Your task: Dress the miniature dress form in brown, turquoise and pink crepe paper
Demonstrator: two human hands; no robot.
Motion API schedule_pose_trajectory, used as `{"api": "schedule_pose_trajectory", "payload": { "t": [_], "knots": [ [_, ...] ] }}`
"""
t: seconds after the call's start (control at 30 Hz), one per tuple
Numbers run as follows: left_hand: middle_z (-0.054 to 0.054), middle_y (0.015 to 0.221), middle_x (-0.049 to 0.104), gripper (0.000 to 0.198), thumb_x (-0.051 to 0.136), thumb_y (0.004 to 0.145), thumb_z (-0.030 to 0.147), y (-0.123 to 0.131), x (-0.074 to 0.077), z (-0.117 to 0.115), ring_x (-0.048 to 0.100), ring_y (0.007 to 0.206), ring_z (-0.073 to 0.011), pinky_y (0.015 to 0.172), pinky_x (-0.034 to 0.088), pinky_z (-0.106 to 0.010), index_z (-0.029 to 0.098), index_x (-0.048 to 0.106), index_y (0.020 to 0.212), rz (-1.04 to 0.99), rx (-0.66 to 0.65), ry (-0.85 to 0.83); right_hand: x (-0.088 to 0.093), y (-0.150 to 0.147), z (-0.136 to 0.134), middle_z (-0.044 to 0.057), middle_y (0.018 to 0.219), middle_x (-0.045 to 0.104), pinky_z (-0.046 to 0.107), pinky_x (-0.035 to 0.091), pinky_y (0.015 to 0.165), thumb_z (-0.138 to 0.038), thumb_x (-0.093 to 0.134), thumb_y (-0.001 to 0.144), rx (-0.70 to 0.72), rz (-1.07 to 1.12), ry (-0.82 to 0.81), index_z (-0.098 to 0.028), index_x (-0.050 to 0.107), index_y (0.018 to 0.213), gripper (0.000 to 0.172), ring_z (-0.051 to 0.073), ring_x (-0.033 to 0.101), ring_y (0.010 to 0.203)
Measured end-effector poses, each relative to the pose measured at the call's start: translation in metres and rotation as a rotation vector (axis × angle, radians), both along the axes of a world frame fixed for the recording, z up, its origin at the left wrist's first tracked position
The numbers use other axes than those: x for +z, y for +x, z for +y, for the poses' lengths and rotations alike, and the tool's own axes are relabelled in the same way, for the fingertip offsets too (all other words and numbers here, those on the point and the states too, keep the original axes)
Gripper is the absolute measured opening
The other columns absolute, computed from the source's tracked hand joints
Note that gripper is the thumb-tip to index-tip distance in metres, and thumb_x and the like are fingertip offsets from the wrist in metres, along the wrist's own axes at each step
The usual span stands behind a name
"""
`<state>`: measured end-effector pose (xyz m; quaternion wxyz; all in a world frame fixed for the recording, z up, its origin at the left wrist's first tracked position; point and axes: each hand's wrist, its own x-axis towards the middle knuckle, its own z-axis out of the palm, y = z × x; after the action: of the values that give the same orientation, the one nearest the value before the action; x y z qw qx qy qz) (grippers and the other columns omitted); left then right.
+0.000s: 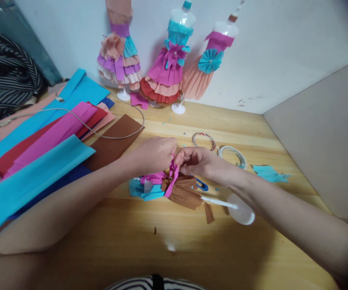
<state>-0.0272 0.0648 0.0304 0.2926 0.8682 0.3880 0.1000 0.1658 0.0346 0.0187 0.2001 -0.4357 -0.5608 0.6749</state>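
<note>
A small doll form dressed in crepe paper (174,190) lies on its side on the wooden table (174,241), with a blue top, a brown pleated skirt and a white round stand (242,209) at its right end. My left hand (154,154) and my right hand (195,161) meet just above its waist. Both pinch a magenta paper strip (173,177) that hangs down across the doll's middle. Blue scissor handles (202,185) peek out from under my right hand.
Sheets of blue, pink, red and brown crepe paper (41,149) fan out at the left, with a thin cord across them. Three finished paper-dress dolls (167,60) stand against the back wall. Two tape rolls (222,149) and a blue paper scrap (268,173) lie at the right.
</note>
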Motion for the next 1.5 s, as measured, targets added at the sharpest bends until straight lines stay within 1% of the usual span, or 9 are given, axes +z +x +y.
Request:
{"api": "schedule_pose_trajectory", "payload": {
  "t": [0.17,0.4,0.63,0.83,1.03,1.1,1.27,1.37,1.5],
  "knots": [
    [-0.002,0.077,0.057,0.010,0.043,0.080,0.021,0.0007,0.0027,0.0010,0.050,0.074,-0.0171,0.063,0.034,-0.029,0.019,0.046,0.071,-0.043,-0.027,0.001,-0.0037,-0.0001,0.0001,0.002,0.078,0.071,0.026,0.050,0.072,-0.016,0.075,0.066,0.007,0.001,0.017,-0.014,0.065,0.078,0.016,0.013,0.066,0.072],
    [0.000,0.077,0.055,0.006,0.042,0.082,0.023,-0.0016,-0.0014,0.0041,0.048,0.070,-0.0161,0.062,0.033,-0.029,0.021,0.043,0.077,-0.047,-0.085,-0.151,-0.0029,0.0012,0.0005,0.003,0.078,0.071,0.027,0.051,0.072,-0.018,0.078,0.067,0.008,-0.003,0.010,-0.014,0.065,0.078,0.018,0.013,0.066,0.073],
    [0.000,0.078,0.053,0.010,0.043,0.078,0.014,0.0030,0.0009,0.0055,0.049,0.077,-0.0159,0.067,0.034,-0.028,0.020,0.040,0.070,-0.067,-0.088,-0.072,-0.0038,0.0027,0.0004,0.002,0.078,0.070,0.028,0.051,0.073,-0.020,0.079,0.064,-0.021,-0.013,-0.002,-0.014,0.065,0.078,0.020,0.014,0.066,0.073],
    [0.000,0.074,0.057,0.006,0.045,0.079,0.018,0.0021,0.0029,0.0040,0.050,0.071,-0.0157,0.063,0.033,-0.028,0.020,0.046,0.074,-0.095,-0.076,-0.091,-0.0007,-0.0018,0.0019,0.000,0.073,0.068,0.023,0.045,0.062,-0.013,0.076,0.062,-0.086,0.007,-0.026,-0.015,0.063,0.083,0.025,0.011,0.062,0.066],
    [0.000,0.071,0.058,0.006,0.050,0.073,0.014,0.0034,0.0023,0.0053,0.052,0.070,-0.0155,0.061,0.035,-0.027,0.019,0.049,0.069,-0.126,-0.014,-0.049,0.0020,-0.0031,-0.0007,0.000,0.075,0.067,0.022,0.047,0.061,-0.013,0.073,0.062,-0.159,0.066,-0.112,-0.015,0.065,0.084,0.023,0.011,0.061,0.067],
    [0.001,0.070,0.059,0.006,0.051,0.071,0.013,0.0039,0.0023,0.0051,0.055,0.068,-0.0153,0.060,0.038,-0.026,0.019,0.050,0.068,-0.137,0.022,-0.105,0.0014,-0.0021,-0.0011,0.000,0.075,0.068,0.022,0.047,0.062,-0.015,0.075,0.062,-0.181,0.058,-0.136,-0.015,0.067,0.083,0.022,0.010,0.062,0.067],
    [0.005,0.052,0.056,0.010,0.048,0.070,0.011,0.0046,-0.0001,0.0024,0.057,0.046,-0.0123,0.046,0.040,-0.021,0.020,0.046,0.071,-0.224,0.098,-0.433,0.0002,-0.0006,-0.0010,0.002,0.076,0.071,0.024,0.048,0.066,-0.017,0.076,0.063,-0.163,0.045,-0.065,-0.014,0.069,0.080,0.018,0.011,0.064,0.067],
    [0.006,0.048,0.054,0.007,0.051,0.071,0.015,0.0050,-0.0003,0.0020,0.055,0.042,-0.0119,0.043,0.038,-0.020,0.020,0.046,0.070,-0.234,0.121,-0.405,-0.0008,-0.0019,-0.0008,0.003,0.077,0.073,0.027,0.050,0.070,-0.015,0.076,0.060,-0.172,0.014,0.000,-0.015,0.069,0.082,0.023,0.014,0.066,0.071],
    [0.003,0.058,0.060,0.007,0.052,0.070,0.012,0.0061,0.0015,0.0029,0.059,0.054,-0.0122,0.048,0.041,-0.020,0.019,0.051,0.068,-0.207,0.118,-0.287,-0.0035,-0.0056,-0.0004,0.002,0.072,0.072,0.027,0.049,0.067,-0.015,0.077,0.058,-0.163,-0.004,0.022,-0.015,0.067,0.080,0.024,0.014,0.065,0.067]
  ]
}}
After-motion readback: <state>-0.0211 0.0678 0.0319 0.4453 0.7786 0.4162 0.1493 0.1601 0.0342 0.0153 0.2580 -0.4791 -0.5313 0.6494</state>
